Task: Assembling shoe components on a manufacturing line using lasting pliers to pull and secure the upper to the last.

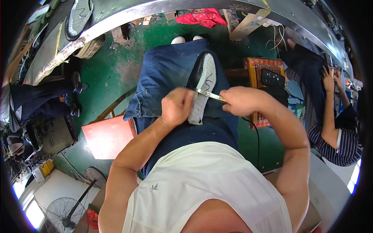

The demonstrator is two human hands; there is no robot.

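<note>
Green workshop floor (116,66), frame centre: black shoe (202,83) sole-up on lap. Left hand (176,106) fisted on sole; right hand (241,101) clenched around metal blade (208,94).

shoe (203,83) heel hidden by hands, tool (210,94) handle hidden

To my right, just past my knee, a flat rectangular red-and-orange patterned package (257,68) stands with a black rectangular remote-like device (272,78) lying on it. Ahead of it, by the curved metal bench, a long tan cardboard box (245,25) leans at an angle. Low at my right elbow sits what may be a brown cardboard carton (313,217), mostly hidden by my arm.
</note>
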